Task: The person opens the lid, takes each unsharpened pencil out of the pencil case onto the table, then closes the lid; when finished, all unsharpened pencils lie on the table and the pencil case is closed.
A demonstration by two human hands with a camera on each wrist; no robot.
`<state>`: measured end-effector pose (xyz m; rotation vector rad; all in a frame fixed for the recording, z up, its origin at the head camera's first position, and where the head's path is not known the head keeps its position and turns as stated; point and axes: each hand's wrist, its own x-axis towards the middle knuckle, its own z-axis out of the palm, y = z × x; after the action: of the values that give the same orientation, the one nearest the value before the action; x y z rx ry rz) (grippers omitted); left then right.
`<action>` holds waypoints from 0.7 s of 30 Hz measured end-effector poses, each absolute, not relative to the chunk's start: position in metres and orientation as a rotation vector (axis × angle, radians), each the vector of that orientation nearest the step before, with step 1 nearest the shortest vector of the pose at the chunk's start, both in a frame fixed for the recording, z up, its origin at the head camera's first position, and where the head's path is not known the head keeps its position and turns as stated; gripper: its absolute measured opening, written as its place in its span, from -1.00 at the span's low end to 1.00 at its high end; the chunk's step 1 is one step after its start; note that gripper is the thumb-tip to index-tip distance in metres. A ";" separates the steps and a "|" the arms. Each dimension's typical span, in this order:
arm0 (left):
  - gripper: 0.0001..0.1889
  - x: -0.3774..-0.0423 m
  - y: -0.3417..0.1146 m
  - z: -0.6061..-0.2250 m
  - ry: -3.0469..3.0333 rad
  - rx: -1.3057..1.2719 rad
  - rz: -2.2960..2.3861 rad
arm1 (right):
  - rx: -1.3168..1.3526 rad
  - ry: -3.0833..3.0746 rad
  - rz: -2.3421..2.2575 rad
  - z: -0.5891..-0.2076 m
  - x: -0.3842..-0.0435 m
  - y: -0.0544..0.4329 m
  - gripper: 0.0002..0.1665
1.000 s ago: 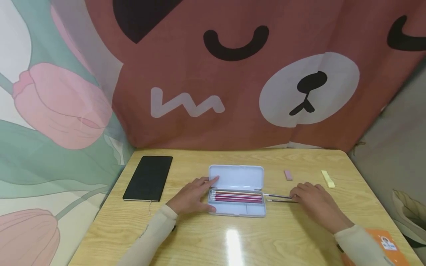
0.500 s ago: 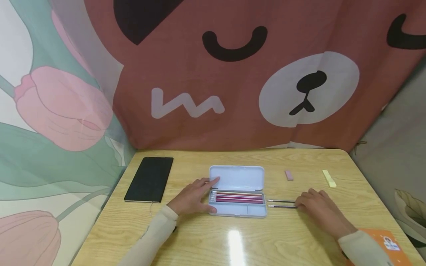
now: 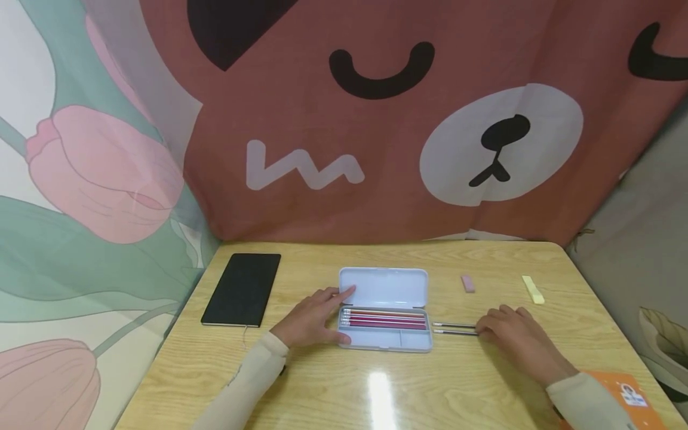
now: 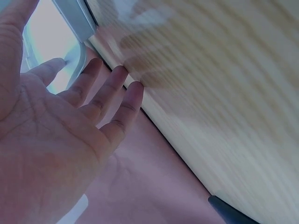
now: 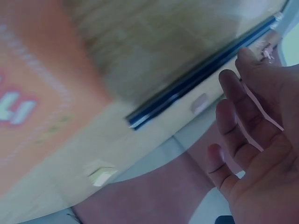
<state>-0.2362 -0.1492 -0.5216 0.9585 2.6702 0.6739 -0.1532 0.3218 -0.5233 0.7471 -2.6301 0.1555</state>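
Note:
A pale blue pencil case [image 3: 371, 339] lies with its lid raised in the middle of the table. Several pencils [image 3: 384, 319] in reddish tones fill its rear compartment, while the front ones hold nothing. My left hand [image 3: 309, 322] rests at the case's left side, index finger on the lid and thumb by the front corner; its fingers are spread in the left wrist view. Right of the case, two dark pencils [image 3: 454, 332] lie side by side, their eraser ends towards it. My right hand [image 3: 518, 343] is over their other ends, fingers loosely bent, one fingertip right at the pencils [image 5: 201, 74].
A black notebook [image 3: 242, 289] lies at the table's left. Behind the right hand are a pink eraser [image 3: 468, 283] and a small yellow block [image 3: 533, 290]. An orange booklet [image 3: 618, 388] lies at the front right. Printed curtains [image 3: 387, 203] hang behind the table.
The two dark pencils, earlier slanted with their ends at the case, have shifted right and nearer and now lie parallel. My right hand moved with them. My left hand has stayed put.

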 end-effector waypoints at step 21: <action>0.20 -0.235 -0.149 -0.520 2.672 0.936 0.668 | 0.945 -2.729 0.373 -0.508 -0.195 0.201 -0.84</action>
<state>-0.2352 -0.1493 -0.5201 0.9359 2.6715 0.6680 -0.1952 0.2012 -0.5080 0.9447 -2.7293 0.3733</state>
